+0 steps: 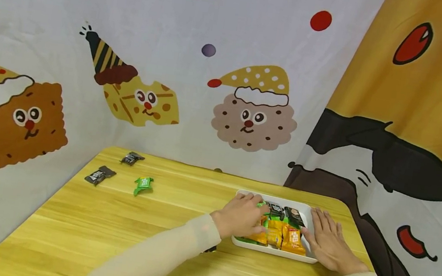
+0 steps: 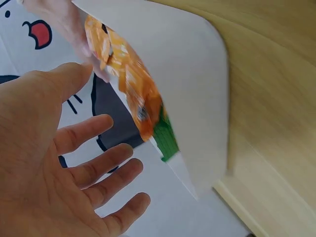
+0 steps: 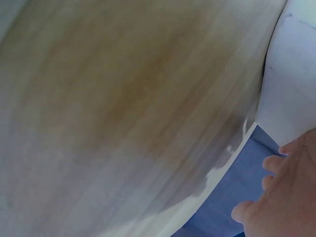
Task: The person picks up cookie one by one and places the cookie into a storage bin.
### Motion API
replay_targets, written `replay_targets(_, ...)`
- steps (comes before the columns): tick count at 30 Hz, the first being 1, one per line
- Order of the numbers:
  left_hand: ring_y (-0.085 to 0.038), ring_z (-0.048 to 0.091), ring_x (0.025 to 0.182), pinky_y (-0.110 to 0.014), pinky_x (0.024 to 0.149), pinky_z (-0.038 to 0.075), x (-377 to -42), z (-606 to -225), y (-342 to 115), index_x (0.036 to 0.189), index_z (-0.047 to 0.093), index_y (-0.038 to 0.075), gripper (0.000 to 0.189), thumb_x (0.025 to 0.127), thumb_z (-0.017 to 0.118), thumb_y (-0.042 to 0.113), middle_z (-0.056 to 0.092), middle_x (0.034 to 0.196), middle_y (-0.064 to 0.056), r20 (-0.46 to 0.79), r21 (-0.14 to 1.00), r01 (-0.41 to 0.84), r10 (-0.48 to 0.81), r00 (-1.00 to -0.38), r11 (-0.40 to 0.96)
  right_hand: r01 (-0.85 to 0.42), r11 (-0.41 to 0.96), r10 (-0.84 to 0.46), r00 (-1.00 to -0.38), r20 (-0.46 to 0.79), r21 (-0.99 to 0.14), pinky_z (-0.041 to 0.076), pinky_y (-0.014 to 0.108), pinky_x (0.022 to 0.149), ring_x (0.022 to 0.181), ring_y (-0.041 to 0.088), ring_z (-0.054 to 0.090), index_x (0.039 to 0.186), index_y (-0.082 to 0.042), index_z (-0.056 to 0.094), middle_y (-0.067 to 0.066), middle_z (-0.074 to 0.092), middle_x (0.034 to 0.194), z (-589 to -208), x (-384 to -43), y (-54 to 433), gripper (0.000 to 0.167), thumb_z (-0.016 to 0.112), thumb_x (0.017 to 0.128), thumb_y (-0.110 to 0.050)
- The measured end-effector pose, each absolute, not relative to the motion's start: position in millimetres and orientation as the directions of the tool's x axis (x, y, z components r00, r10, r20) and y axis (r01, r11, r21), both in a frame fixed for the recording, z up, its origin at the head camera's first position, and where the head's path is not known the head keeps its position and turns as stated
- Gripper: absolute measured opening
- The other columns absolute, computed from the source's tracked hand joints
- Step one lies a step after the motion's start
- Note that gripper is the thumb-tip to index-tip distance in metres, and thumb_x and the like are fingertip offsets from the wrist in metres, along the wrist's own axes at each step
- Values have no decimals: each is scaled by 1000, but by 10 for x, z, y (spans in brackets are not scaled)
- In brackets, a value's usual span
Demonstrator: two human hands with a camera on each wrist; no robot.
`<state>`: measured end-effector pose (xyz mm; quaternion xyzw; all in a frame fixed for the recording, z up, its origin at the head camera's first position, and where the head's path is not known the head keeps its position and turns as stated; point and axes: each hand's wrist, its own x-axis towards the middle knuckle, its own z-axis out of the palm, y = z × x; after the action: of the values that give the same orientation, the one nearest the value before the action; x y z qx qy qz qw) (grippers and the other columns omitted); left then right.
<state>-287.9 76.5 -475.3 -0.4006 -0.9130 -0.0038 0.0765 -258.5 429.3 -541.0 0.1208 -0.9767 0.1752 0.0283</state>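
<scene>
A white tray [image 1: 273, 252] filled with small wrapped snacks sits on the right part of the wooden table. Orange packets [image 1: 293, 240] lie along its near side, with black packets [image 1: 294, 216] behind and bits of green between. My left hand [image 1: 242, 214] is over the tray's left end, partly covering the packets there. In the left wrist view its fingers are loosely bent and grip nothing, beside the tray wall [image 2: 197, 74]. My right hand [image 1: 329, 243] lies along the tray's right end with fingers extended. The right wrist view shows that hand [image 3: 291, 192] only partly, beside the white tray [image 3: 294, 74].
Two black packets [image 1: 100, 175] and one green packet [image 1: 143, 184] lie loose toward the table's far left. Behind the table [image 1: 108, 216] hangs a cloth backdrop [image 1: 171, 8] with cartoon figures; it also runs along the right side.
</scene>
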Motion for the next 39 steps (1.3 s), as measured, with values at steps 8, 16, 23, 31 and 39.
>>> replay_targets(8, -28, 63, 155, -52, 130, 56, -2975, -4834, 514, 170, 60, 26, 67, 115, 65, 65, 62, 171, -6, 149, -10, 701, 694, -704, 713, -202, 938, -203, -979, 27, -280, 7, 94, 133, 174, 67, 12, 183, 7, 15, 38, 13, 190, -5322, -2569, 4236, 90, 44, 125, -54)
replay_targets(16, -33, 56, 163, -61, 135, 51, -2999, -4875, 246, 174, 56, 30, 68, 115, 69, 60, 57, 176, -13, 181, 68, 680, 662, -728, 730, -188, 941, -189, -982, 25, -281, 6, 95, 133, 175, 67, 11, 183, 6, 16, 38, 13, 191, -5352, -2571, 4223, 91, 45, 124, -56)
replay_targets(23, -35, 53, 167, -64, 137, 47, -3009, -4911, -35, 168, 64, 24, 65, 116, 67, 63, 54, 179, -15, 177, 94, 637, 617, -767, 765, -190, 935, -191, -981, 26, -298, 4, 95, 133, 175, 67, 10, 184, 5, 14, 38, 12, 191, -5343, -2567, 4234, 90, 44, 125, -56)
replay_targets(31, -42, 54, 164, -70, 133, 48, -3017, -5019, -475, 165, 65, 20, 63, 114, 72, 57, 54, 177, -20, 172, 186, 570, 544, -821, 801, -194, 936, -195, -980, 26, -292, 4, 96, 131, 174, 68, 12, 184, 5, 15, 38, 13, 191, -5358, -2559, 4223, 90, 44, 125, -56)
replay_targets(39, -50, 53, 163, -75, 131, 47, -3073, -5091, -912, 167, 63, 18, 64, 115, 72, 55, 52, 177, -24, 159, 213, 511, 486, -859, 833, -196, 936, -197, -980, 29, -291, 4, 96, 132, 174, 68, 10, 184, 4, 14, 38, 12, 191, -5339, -2564, 4250, 89, 43, 125, -56)
